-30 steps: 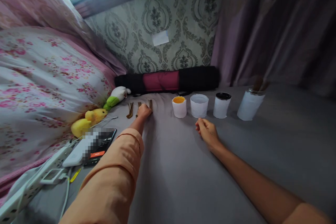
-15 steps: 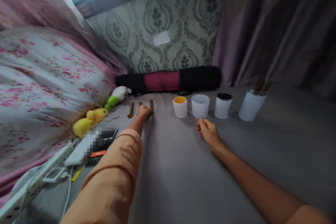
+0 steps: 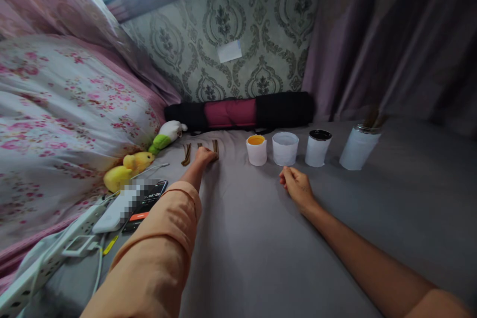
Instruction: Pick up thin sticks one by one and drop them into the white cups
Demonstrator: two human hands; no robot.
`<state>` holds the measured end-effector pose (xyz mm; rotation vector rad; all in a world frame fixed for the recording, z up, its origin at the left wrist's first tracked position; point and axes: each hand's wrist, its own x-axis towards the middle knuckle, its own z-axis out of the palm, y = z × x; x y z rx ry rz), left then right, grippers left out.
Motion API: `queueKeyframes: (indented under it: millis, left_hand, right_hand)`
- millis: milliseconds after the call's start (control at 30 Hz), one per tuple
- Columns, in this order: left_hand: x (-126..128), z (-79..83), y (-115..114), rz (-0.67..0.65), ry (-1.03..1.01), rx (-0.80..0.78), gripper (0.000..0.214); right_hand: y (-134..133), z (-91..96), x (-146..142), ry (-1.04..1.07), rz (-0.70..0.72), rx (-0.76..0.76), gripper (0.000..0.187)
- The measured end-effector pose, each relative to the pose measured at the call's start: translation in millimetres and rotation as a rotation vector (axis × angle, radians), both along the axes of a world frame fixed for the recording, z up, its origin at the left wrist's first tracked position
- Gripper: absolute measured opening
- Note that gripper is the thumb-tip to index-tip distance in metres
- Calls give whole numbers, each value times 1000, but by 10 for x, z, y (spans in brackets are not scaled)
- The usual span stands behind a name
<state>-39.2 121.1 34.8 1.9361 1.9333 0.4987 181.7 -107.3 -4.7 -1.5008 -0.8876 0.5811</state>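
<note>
1. Left hand (image 3: 206, 155) at centre-left of frame, laid over brown sticks (image 3: 186, 154) on the grey bed (image 3: 253, 238). Fingers curled down, grip hidden from this angle: cannot tell whether a stick is pinched.
2. Sticks in a short row, just left of the yellow cup (image 3: 256, 151).
3. Right hand (image 3: 297, 185) at centre: loose fist resting on the bed, nothing in it. Near the white cup (image 3: 285, 149), not touching.
4. Black cup (image 3: 317, 149) and jar (image 3: 358, 148) further right, same row.
5. Judged best handling: pinch one stick near its end, lift straight up, press lightly on the soft sheet, avoid nudging neighbours or cups.
</note>
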Motion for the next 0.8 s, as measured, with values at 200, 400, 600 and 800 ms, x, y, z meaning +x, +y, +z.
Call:
queueKeyframes:
  millis: [200, 400, 600, 800]
  left_hand:
    - [27, 35, -53, -50, 31, -7, 24]
    - [20, 12, -37, -58, 66, -2, 20]
    - [25, 5, -37, -58, 77, 0, 19]
    - [14, -1, -23, -70, 83, 7, 18]
  right_hand:
    - [-7, 12, -1, -14, -2, 3, 41]
    - [6, -20, 10, -21, 8, 7, 40]
    - [9, -36, 6, -10, 8, 22, 41]
    - [-2, -28, 0, 7, 14, 24, 41]
